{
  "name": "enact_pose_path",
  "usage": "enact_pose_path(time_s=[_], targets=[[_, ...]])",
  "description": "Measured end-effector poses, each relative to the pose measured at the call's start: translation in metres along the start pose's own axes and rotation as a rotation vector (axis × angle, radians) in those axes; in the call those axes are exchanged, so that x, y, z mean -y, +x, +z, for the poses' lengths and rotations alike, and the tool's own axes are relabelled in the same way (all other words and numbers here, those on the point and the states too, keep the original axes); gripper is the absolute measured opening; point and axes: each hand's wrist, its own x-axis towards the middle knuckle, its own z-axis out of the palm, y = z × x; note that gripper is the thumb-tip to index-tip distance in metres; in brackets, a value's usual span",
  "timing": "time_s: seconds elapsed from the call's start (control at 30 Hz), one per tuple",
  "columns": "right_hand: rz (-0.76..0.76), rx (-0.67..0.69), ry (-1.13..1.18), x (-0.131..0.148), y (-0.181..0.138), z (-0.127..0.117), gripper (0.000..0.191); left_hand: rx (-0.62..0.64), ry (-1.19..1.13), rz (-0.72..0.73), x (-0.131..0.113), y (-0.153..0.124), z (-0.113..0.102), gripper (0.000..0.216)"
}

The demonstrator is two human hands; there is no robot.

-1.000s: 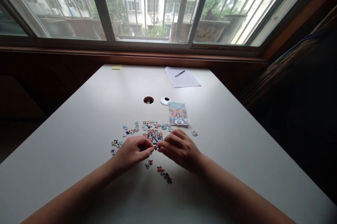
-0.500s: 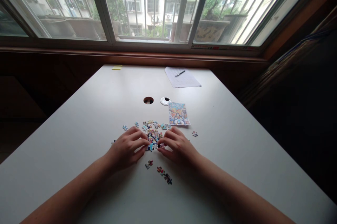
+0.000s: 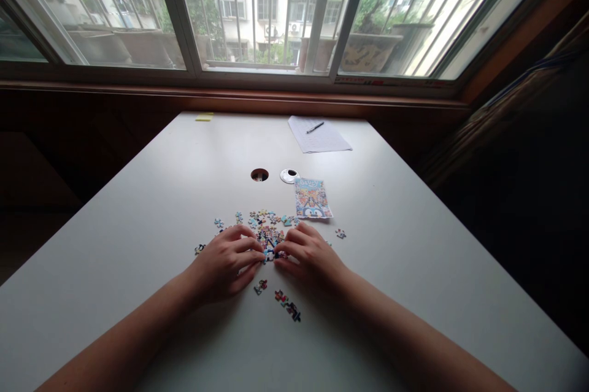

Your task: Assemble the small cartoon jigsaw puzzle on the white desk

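A partly joined jigsaw puzzle (image 3: 270,238) lies flat on the white table, between my two hands. My left hand (image 3: 230,258) is closed at its left lower edge, thumb and fingertips pinching a puzzle piece there that the fingers mostly cover. From the right side my right hand (image 3: 310,252) grips the lower right edge of the puzzle between thumb and fingers. Loose puzzle pieces (image 3: 260,217) lie scattered just beyond the puzzle. Nearer to me are a loose piece (image 3: 260,286) and a short joined strip of pieces (image 3: 288,306).
A picture card (image 3: 313,199) lies beyond my right hand, by a round metal cover (image 3: 289,176) and a cable hole (image 3: 259,175). Farther off are paper sheets (image 3: 322,142) with a pen (image 3: 315,128) and a yellow note (image 3: 204,116). One piece (image 3: 340,234) sits off to the right.
My left hand has shifted slightly to the right, its fingertips now further over the puzzle's lower edge. My right hand stays almost where it was.
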Motion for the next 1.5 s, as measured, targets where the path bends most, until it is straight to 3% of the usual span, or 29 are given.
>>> enact_pose_path(time_s=[0.27, 0.6, 0.87, 1.5], targets=[[-0.020, 0.002, -0.058, 0.002, -0.005, -0.009, 0.012, 0.026, 0.088, 0.027, -0.001, -0.001, 0.001, 0.030], [-0.106, 0.096, -0.182, 0.008, -0.004, -0.016, 0.017, 0.066, 0.176, 0.030, -0.004, -0.003, 0.004, 0.033], [-0.110, 0.152, -0.157, 0.007, -0.003, -0.017, 0.018, 0.085, 0.200, 0.031, -0.005, -0.001, 0.005, 0.028], [-0.183, 0.106, -0.183, 0.005, -0.005, -0.012, 0.017, 0.054, 0.226, 0.050, 0.000, -0.004, 0.007, 0.031]])
